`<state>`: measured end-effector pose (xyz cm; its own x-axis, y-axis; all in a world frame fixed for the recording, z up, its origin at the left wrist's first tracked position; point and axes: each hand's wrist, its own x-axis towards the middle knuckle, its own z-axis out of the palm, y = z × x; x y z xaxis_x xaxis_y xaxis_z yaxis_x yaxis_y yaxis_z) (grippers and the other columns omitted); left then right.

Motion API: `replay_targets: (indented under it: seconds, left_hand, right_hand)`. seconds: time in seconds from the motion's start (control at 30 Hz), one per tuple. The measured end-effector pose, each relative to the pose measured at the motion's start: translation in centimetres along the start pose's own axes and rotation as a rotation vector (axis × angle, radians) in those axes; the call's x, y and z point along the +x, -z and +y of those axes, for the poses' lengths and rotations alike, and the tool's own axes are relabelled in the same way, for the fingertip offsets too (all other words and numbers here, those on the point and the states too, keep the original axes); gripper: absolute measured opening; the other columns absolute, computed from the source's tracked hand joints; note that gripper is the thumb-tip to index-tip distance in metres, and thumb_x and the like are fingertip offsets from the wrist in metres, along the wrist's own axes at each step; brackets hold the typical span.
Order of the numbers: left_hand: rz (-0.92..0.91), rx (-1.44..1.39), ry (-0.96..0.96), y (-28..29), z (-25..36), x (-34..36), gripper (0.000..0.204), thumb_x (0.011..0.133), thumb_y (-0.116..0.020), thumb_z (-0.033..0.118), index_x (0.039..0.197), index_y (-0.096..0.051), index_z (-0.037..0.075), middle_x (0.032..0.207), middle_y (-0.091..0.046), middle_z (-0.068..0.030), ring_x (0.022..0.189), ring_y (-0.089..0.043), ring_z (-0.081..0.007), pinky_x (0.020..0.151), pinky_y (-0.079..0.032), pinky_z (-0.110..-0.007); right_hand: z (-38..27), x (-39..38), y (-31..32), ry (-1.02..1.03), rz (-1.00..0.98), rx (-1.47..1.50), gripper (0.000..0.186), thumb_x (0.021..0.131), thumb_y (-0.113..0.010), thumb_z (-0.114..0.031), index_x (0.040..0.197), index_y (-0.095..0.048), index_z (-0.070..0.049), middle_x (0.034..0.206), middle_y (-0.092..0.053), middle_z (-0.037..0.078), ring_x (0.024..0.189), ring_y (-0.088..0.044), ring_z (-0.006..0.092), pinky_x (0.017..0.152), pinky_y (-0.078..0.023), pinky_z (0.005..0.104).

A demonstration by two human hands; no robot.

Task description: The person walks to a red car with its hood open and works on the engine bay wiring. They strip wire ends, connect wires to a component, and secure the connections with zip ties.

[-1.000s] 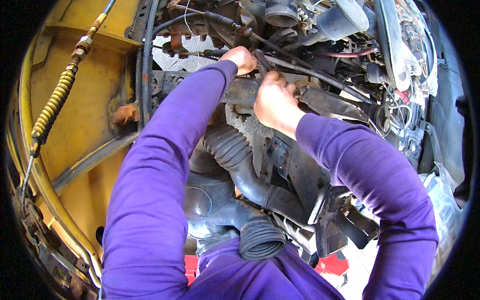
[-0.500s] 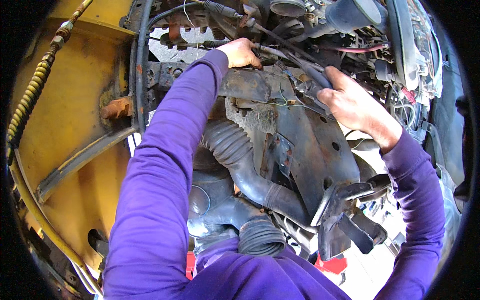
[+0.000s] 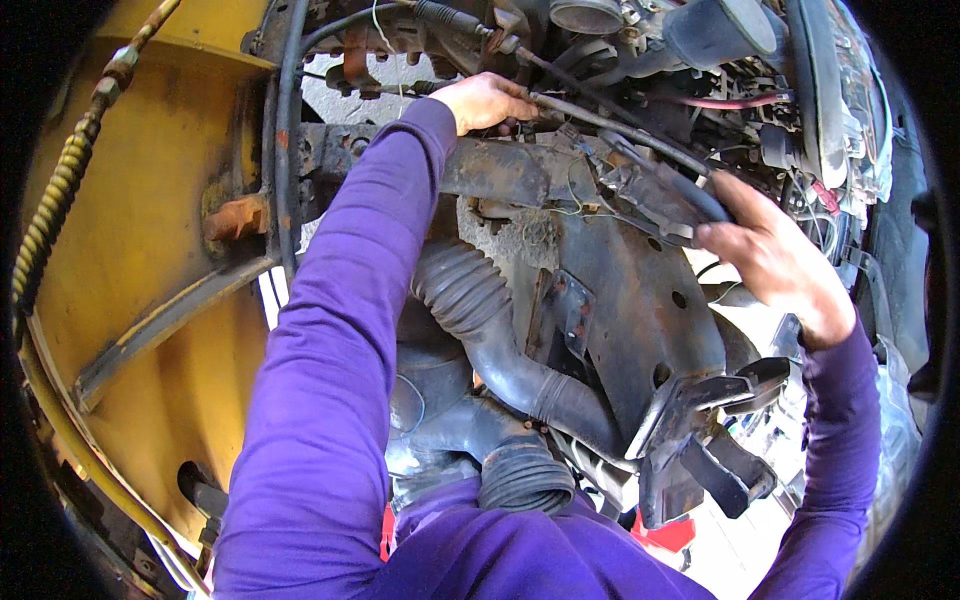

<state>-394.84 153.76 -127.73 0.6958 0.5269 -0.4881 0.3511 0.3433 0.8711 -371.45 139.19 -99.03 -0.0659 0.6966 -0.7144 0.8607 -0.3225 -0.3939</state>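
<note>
My left hand (image 3: 488, 102) reaches to the top middle with its fingers curled at the near end of a thin metal rod (image 3: 620, 127). From there the rod slants down to the right, toward my right hand (image 3: 775, 250). That hand is closed on a dark grey, tube-shaped piece (image 3: 688, 192), blurred by motion; its exact kind cannot be told. Below both hands lies a rusty, greasy frame beam (image 3: 490, 172). Thin loose wires (image 3: 575, 190) hang beside the beam, near the grey piece.
A ribbed black air hose (image 3: 465, 290) and pipe bend below my arms. At left stands a yellow metal panel (image 3: 170, 330) with a rusty bolt (image 3: 237, 217). A black bracket (image 3: 700, 450) juts out at lower right. Engine parts and a red hose (image 3: 720, 99) crowd the upper right.
My right hand has moved right and down, drawing the dark grey piece along with it. More of the thin rod shows. My left hand has shifted slightly right.
</note>
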Motion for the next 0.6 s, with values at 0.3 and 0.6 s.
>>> replay_targets:
  seconds: [0.3, 0.6]
  left_hand:
    - [-0.012, 0.104, 0.062, 0.8, -0.7, 0.3, 0.04, 0.089, -0.079, 0.033, 0.113, -0.076, 0.002, 0.101, -0.075, -0.0049, 0.092, -0.063, -0.0147, 0.083, -0.049, -0.03]
    - [0.057, 0.315, -0.121, -0.1, 1.3, -0.9, 0.034, 0.095, -0.072, 0.028, 0.107, -0.073, -0.003, 0.095, -0.073, -0.0081, 0.091, -0.063, -0.0151, 0.086, -0.05, -0.033]
  right_hand:
    - [5.9, -10.8, 2.6, -0.084, 0.139, -0.022, 0.043, 0.092, -0.067, -0.027, 0.119, -0.054, 0.004, 0.097, -0.059, 0.018, 0.091, -0.06, 0.0293, 0.083, -0.047, 0.04]
    - [10.9, -14.8, 0.7, -0.221, 0.302, 0.198, 0.043, 0.086, -0.064, -0.036, 0.106, -0.058, 0.002, 0.089, -0.058, 0.01, 0.082, -0.055, 0.0209, 0.077, -0.044, 0.0337]
